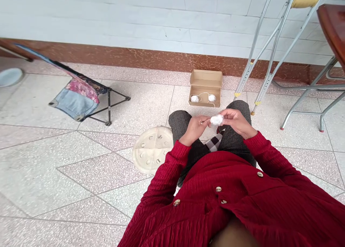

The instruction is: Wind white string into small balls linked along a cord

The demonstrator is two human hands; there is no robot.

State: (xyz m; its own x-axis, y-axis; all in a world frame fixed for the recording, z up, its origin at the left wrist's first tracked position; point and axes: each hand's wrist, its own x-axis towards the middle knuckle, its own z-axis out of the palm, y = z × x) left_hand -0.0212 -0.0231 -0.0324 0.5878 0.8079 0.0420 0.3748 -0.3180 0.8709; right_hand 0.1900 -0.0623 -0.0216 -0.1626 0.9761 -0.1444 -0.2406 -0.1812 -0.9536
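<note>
A small white fluffy ball (217,120), perhaps cotton, is pinched between my left hand (194,130) and my right hand (236,123) above my grey trousers. Fingertips of both hands touch it. Ahead on the floor, an open cardboard box (206,78) holds two similar white balls (194,98) (212,97), joined by a thin white thread. Left of my knee lies a round cream plastic disc (138,150) with several small metallic-looking pieces set around it, partly hidden by my red sleeve.
A low folding chair (78,96) with a patchwork denim seat stands on the speckled tile floor at left. A pair of metal crutches (269,49) leans at right, beside a metal-legged stool (334,27). A tiled wall with a brown skirting runs behind.
</note>
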